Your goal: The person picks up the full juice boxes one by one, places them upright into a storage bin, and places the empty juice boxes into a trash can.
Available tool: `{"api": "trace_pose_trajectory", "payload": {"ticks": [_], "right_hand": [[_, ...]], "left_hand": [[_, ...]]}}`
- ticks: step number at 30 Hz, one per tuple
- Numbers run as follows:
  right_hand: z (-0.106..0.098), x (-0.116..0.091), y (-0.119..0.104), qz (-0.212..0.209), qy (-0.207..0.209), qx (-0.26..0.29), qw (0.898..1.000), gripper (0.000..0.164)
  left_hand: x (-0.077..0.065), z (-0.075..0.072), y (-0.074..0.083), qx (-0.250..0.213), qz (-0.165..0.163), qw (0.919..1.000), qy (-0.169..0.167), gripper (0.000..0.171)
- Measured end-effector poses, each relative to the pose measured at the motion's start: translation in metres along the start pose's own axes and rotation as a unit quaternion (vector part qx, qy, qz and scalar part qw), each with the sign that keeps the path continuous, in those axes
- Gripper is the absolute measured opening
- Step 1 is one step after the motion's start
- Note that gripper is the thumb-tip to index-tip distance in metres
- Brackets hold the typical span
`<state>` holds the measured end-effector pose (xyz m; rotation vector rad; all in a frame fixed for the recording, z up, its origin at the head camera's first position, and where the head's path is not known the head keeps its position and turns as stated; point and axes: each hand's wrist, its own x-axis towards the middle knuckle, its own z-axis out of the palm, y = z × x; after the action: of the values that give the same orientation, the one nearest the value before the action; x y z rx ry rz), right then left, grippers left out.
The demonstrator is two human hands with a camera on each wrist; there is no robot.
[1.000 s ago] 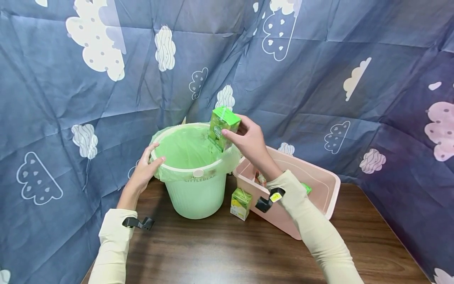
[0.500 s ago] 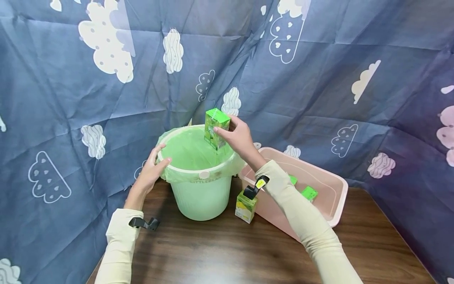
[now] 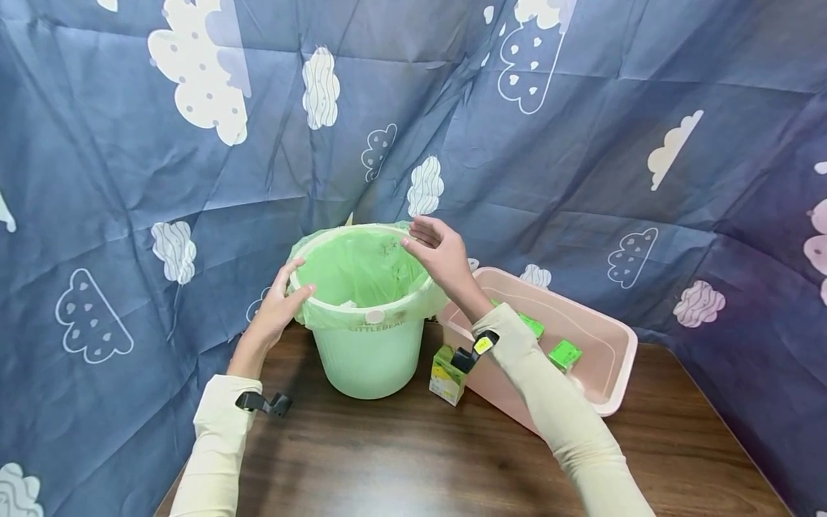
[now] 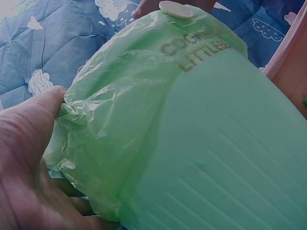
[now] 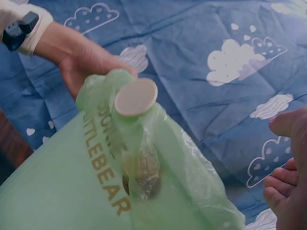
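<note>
A light green trash bin [image 3: 365, 366], lined with a thin green bag [image 3: 368, 269] folded over its rim, stands on the table. My left hand [image 3: 279, 305] holds the bin's left rim, thumb and fingers spread round the bagged edge. In the left wrist view, the thumb presses the crumpled bag [image 4: 110, 143] while the other fingers lie along the bin's side. Over the right rim hovers my right hand [image 3: 442, 255], fingers loosely bent with nothing in them. A small whitish bit [image 3: 349, 304] shows inside near the front rim; most of the bin's bottom is hidden.
A pink plastic tub [image 3: 597, 345] stands right of the bin, with several green-topped packs [image 3: 565, 354] inside, partly behind my right forearm. One yellow-green drink carton [image 3: 446, 384] stands on the wooden table [image 3: 388, 459] between bin and tub. A blue cloud-print cloth [image 3: 549, 179] hangs behind.
The green drink carton that my right hand held over the bin has been let go and is out of sight. My left hand stays on the rim; the view shifted slightly.
</note>
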<state>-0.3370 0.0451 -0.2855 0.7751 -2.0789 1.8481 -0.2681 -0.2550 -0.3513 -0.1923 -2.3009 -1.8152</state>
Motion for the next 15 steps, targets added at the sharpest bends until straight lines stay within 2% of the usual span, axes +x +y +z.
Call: {"api": "trace_pose_trajectory", "payload": {"ticks": [6, 15], "right_hand": [[-0.017, -0.024, 0.001, -0.012, 0.02, 0.028, 0.999, 0.049], [-0.039, -0.064, 0.014, -0.005, 0.034, 0.06, 0.998, 0.049]], "left_hand": [[0.0, 0.001, 0.002, 0.004, -0.002, 1.0, -0.001, 0.068], [-0.001, 0.002, 0.003, -0.003, -0.004, 1.0, -0.001, 0.069]]}}
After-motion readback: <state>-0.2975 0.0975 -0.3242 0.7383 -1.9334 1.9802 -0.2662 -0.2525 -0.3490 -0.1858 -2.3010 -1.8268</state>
